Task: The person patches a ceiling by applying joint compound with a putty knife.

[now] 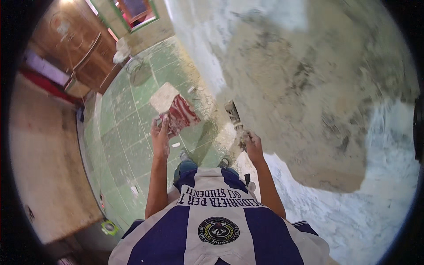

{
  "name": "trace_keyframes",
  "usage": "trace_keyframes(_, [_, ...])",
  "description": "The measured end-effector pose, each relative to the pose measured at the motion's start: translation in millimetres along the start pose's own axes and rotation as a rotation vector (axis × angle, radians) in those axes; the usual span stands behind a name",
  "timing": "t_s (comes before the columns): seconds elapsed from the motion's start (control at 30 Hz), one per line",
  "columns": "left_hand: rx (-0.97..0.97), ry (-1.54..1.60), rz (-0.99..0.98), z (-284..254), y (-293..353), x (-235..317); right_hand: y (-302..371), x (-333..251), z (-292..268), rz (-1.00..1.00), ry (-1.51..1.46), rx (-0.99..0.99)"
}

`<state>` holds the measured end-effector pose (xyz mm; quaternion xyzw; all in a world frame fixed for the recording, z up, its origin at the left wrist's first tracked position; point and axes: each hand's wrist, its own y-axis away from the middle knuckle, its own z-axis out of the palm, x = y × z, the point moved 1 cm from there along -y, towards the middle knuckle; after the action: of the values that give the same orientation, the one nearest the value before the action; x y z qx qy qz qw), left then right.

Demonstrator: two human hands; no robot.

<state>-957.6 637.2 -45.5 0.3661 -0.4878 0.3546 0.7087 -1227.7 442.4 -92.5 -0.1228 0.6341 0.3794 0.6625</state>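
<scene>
My left hand point(160, 132) grips the edge of a red-and-white marbled flat piece point(183, 115), held out over the floor. A pale, dusty square slab point(167, 98) shows against its far edge; I cannot tell whether the two are joined. On the right, my right hand point(251, 143) is closed round a dirty trowel-like scraper point(234, 114), its grey-coated blade pointing away from me. The blade is close to the wall point(282, 88), which has a broad rough grey-brown patch beside smeared white areas. Whether the blade touches the wall is hard to tell.
Dust and crumbs lie over the green tiled floor point(123, 115), thickest along the wall's foot. A white scrap point(176, 145) is near my feet. A wooden cabinet point(66, 39) stands far left, a wooden panel point(51, 163) at left. Near the cabinet is a round wire-like object point(138, 70).
</scene>
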Motion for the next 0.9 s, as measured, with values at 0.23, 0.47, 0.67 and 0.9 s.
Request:
trace_keyframes(0.23, [0.216, 0.134, -0.012, -95, -38, 3, -32, -30, 193, -0.449, 0.527, -0.237])
trace_keyframes(0.47, [0.327, 0.565, 0.052, -230, -68, 37, -77, 38, 385, -0.645, 0.804, -0.452])
trace_keyframes(0.67, [0.436, 0.56, 0.108, -341, -85, 85, -89, 52, 514, -0.851, 0.947, -0.573])
trace_keyframes(0.9, [0.455, 0.457, 0.169, -393, -158, 105, -248, 107, 545, -0.627, 1.291, -0.445])
